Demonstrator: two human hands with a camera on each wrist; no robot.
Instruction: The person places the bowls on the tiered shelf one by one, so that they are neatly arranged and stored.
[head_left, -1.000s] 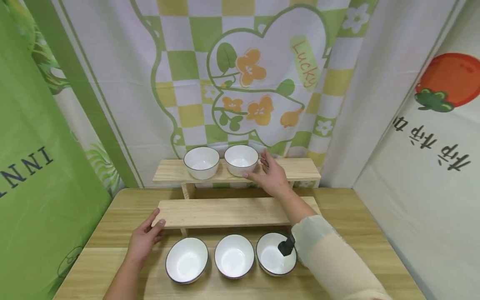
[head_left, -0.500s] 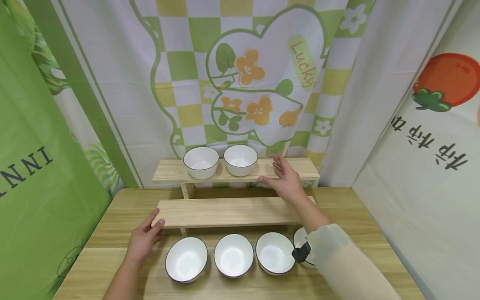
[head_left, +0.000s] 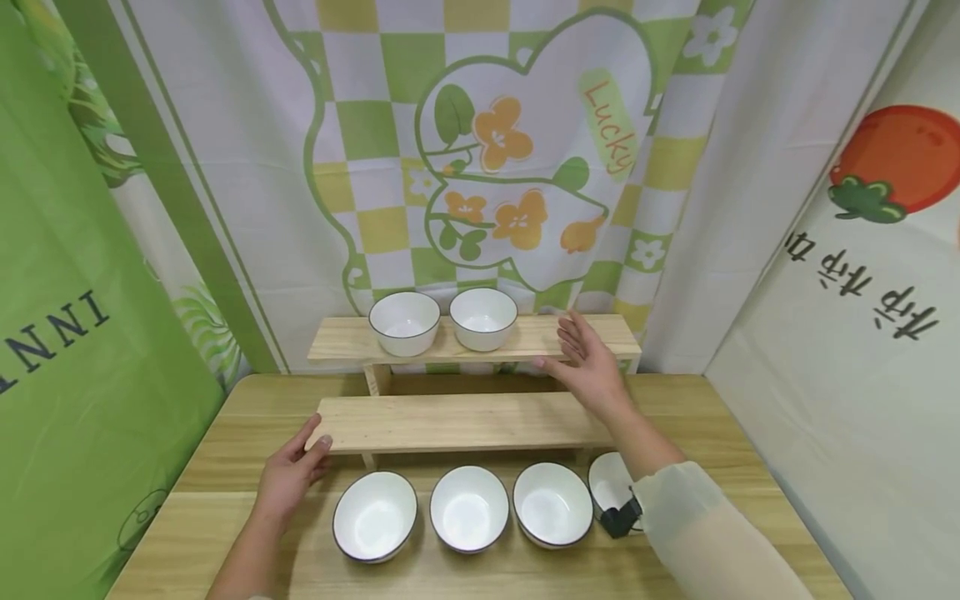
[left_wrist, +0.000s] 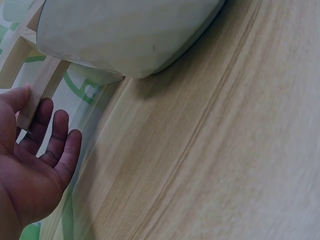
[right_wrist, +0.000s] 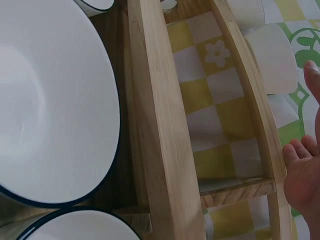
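Observation:
A two-tier wooden rack stands on the table. Its upper board [head_left: 540, 335] bears two white, dark-rimmed bowls, a left one [head_left: 403, 325] and a right one [head_left: 483, 321]. My left hand [head_left: 291, 471] grips the left end of the lower board [head_left: 465, 421], thumb and fingers on either side of the wood in the left wrist view. To the right of the upper bowls, my right hand [head_left: 592, 371] hovers by the upper board with nothing in it, fingers apart from the right bowl [right_wrist: 272, 57], as the right wrist view also shows.
Several matching bowls line up before the rack: a left one [head_left: 375, 517], a middle one [head_left: 470, 510], another [head_left: 553, 506], and a fourth [head_left: 611, 479] partly behind the right sleeve [head_left: 712, 529] and a black wrist piece [head_left: 621, 518]. A patterned curtain [head_left: 517, 150] hangs behind.
My right hand has let go of the right upper bowl and moved off to the right. The fourth front bowl has come into view. The left hand stays at the lower board.

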